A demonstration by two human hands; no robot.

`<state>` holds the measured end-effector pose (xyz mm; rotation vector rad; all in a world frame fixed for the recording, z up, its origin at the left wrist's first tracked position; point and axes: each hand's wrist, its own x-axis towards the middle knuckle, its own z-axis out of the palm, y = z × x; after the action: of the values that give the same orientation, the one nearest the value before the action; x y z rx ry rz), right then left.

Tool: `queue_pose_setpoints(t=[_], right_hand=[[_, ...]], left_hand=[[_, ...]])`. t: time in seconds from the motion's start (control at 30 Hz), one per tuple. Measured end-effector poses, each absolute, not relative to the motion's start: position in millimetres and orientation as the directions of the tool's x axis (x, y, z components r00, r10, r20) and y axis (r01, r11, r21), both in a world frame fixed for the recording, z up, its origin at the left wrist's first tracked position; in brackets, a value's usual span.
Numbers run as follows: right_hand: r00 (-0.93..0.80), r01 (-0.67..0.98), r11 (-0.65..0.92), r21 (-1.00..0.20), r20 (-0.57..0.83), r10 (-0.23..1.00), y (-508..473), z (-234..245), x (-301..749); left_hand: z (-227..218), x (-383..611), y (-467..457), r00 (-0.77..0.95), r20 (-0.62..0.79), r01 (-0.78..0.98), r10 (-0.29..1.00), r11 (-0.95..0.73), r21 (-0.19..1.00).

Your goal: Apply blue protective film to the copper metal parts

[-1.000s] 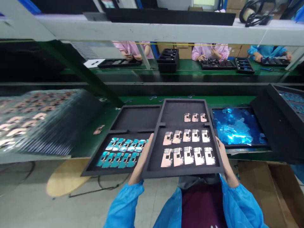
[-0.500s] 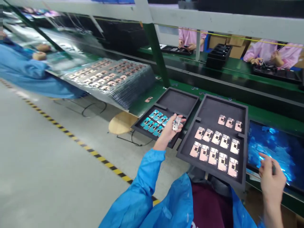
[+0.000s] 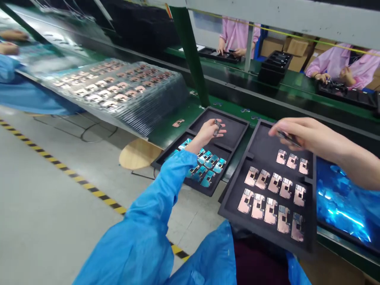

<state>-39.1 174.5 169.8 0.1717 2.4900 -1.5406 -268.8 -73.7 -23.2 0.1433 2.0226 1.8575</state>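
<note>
My left hand (image 3: pixel 206 132) is pinching a small silvery metal part (image 3: pixel 217 127) above the bare upper compartment of a black foam tray (image 3: pixel 230 132). Teal-filmed plates (image 3: pixel 204 170) lie in that tray's lower compartment, partly hidden by my left sleeve (image 3: pixel 154 190). My right hand (image 3: pixel 299 134) pinches a thin dark strip (image 3: pixel 287 138) over a second black foam tray (image 3: pixel 261 144). Rows of copper-coloured plates (image 3: pixel 271 194) lie in this second tray, just below my right hand and not touching it.
Crumpled shiny blue film (image 3: pixel 341 202) fills a tray at right. A large stack of plates (image 3: pixel 113 91) lies at upper left, with a loose copper plate (image 3: pixel 178 123) on the green bench (image 3: pixel 219 105). Co-workers in pink (image 3: pixel 341 65) sit across the bench.
My view has swung left since the earliest frame, when both hands held the copper-plate tray. My right hand has moved from above the blue film to above that tray; my left hand has moved farther out.
</note>
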Motion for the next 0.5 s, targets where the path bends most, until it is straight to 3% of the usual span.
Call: queue_pose_setpoints(t=[0.07, 0.13, 0.3, 0.5], right_hand=[[-0.97, 0.186, 0.427, -0.885, -0.235, -0.064, 163.3, 150.1, -96.6], [-0.966, 0.198, 0.503, -0.841, -0.255, -0.047, 153.3, 123.6, -149.1], [-0.93, 0.164, 0.77, -0.617, -0.358, -0.089, 145.2, 60.8, -245.0], [-0.883, -0.023, 0.904, -0.426, -0.415, -0.218, 155.5, 16.4, -312.4]], left_hand=[[-32.4, -283.5, -60.0, -0.95, -0.058, 0.056, 0.307, 0.349, 0.935], [-44.7, -289.5, -49.2, -0.943, 0.019, 0.178, 0.333, 0.456, 0.872], [-75.6, -281.2, -41.9, -0.905, 0.065, 0.299, 0.42, 0.52, 0.8], [-77.7, -280.2, -51.3, -0.911, 0.057, 0.304, 0.409, 0.57, 0.763]])
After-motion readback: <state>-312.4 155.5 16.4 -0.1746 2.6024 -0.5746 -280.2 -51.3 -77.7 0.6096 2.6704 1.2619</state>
